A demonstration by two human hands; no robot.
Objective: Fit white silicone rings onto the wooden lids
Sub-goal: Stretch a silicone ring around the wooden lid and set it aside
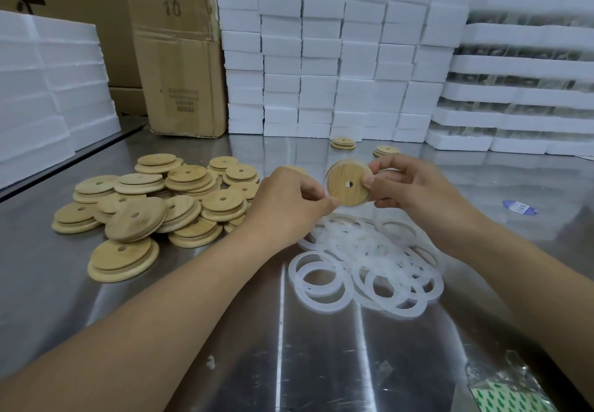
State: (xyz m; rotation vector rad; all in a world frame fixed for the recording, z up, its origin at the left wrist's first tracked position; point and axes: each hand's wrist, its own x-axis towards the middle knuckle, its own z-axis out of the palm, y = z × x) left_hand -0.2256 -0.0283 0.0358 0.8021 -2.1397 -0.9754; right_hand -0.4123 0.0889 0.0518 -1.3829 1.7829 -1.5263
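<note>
Both hands hold one round wooden lid (345, 186) with a small centre hole up above the steel table. My right hand (408, 186) grips its right edge, thumb on the face. My left hand (289, 202) pinches the lower left rim, where a white silicone ring (327, 177) shows along the edge. A pile of loose white rings (369, 270) lies on the table just below the hands. A heap of bare wooden lids (154, 199) sits to the left.
Two small stacks of lids (343, 143) (386, 150) stand behind the hands. White foam blocks (337, 58) wall the back and right, with more foam (41, 83) at left. A cardboard box (180, 64) stands at back left. A plastic bag (508, 386) lies at bottom right.
</note>
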